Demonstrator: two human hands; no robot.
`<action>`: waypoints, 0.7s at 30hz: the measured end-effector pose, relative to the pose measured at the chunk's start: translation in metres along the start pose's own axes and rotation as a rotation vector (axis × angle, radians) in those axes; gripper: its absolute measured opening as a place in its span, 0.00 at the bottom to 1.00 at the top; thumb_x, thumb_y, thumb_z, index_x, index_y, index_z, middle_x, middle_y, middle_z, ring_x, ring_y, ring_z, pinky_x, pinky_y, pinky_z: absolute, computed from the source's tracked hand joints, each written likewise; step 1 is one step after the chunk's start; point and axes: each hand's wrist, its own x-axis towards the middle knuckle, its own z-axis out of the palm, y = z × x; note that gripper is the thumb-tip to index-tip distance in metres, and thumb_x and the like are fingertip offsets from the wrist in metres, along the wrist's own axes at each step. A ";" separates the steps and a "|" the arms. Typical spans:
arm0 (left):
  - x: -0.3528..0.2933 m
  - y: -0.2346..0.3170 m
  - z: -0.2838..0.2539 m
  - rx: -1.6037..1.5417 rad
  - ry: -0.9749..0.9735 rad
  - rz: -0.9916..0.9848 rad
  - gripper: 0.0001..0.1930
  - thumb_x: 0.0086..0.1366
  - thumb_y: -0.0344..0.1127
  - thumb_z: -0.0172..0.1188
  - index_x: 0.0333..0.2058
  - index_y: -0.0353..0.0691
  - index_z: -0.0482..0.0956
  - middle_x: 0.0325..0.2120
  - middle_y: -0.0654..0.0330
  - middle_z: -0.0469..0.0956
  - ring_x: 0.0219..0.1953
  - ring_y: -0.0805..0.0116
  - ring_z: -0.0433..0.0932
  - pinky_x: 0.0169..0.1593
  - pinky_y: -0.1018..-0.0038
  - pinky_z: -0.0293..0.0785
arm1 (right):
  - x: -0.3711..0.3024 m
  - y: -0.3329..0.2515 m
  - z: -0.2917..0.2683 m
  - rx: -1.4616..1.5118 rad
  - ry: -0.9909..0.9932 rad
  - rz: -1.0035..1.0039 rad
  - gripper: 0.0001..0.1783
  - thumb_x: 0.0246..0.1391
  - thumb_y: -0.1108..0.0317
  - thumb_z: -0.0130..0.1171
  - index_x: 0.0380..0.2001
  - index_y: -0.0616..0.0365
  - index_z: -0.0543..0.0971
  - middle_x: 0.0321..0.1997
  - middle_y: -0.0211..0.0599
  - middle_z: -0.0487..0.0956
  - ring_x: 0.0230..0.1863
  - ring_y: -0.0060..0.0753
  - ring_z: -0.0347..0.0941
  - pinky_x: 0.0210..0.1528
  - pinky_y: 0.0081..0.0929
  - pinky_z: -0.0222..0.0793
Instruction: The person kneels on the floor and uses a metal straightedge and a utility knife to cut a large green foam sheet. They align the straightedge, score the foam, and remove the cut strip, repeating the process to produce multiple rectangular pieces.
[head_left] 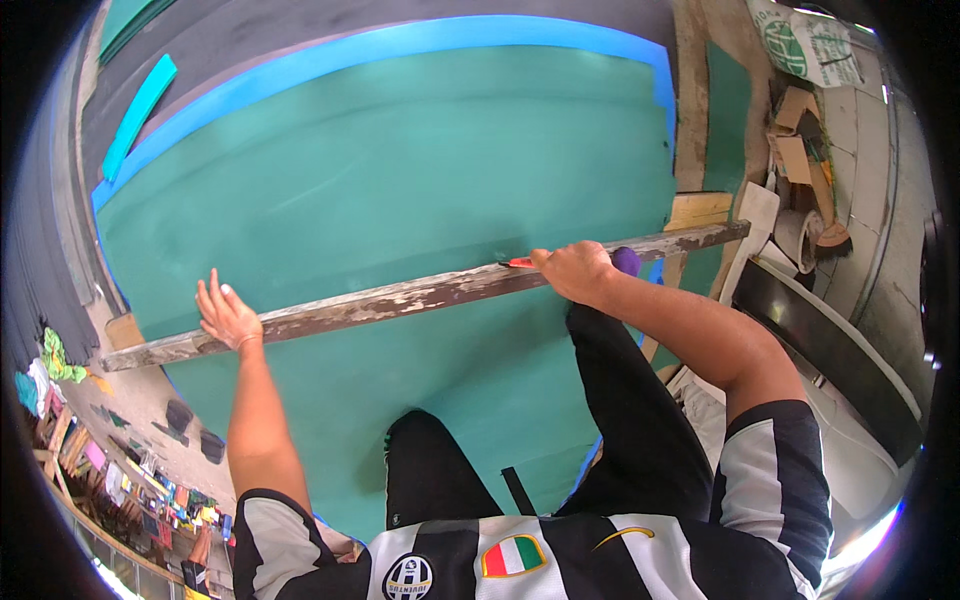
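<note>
A long, worn wooden plank with flaking dark paint lies across a large green sheet. My left hand rests at the plank's left part, fingers stretched out and spread. On the right, my right hand is closed around a slim red knife, its dark tip at the plank's far edge on the green sheet. A rounded purple thing shows just right of that hand; whether it belongs to the knife I cannot tell. My knees are on the sheet's near part.
Blue sheet borders the green one at the far side. A teal strip lies far left. To the right are a green offcut, a brush, a cardboard box, a white sack and a chair-like white-and-black piece.
</note>
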 end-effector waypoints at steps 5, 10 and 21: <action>0.001 -0.004 0.002 -0.004 -0.002 -0.008 0.23 0.81 0.55 0.36 0.70 0.69 0.69 0.74 0.65 0.61 0.77 0.58 0.55 0.73 0.35 0.45 | -0.015 0.038 0.018 -0.026 -0.017 0.031 0.12 0.68 0.65 0.54 0.50 0.55 0.73 0.38 0.41 0.88 0.40 0.46 0.88 0.37 0.42 0.83; 0.003 -0.006 0.001 0.001 -0.015 -0.027 0.23 0.82 0.55 0.35 0.70 0.70 0.68 0.75 0.66 0.60 0.77 0.60 0.55 0.75 0.37 0.43 | -0.025 0.063 0.026 -0.029 -0.049 0.040 0.13 0.67 0.65 0.54 0.52 0.55 0.73 0.40 0.43 0.88 0.41 0.48 0.88 0.37 0.44 0.83; 0.004 -0.015 0.006 -0.023 0.005 -0.002 0.25 0.81 0.58 0.32 0.69 0.70 0.70 0.74 0.66 0.61 0.77 0.60 0.56 0.74 0.36 0.43 | -0.049 0.120 0.057 0.023 -0.083 0.137 0.14 0.67 0.64 0.54 0.53 0.53 0.73 0.41 0.45 0.88 0.44 0.51 0.88 0.40 0.48 0.83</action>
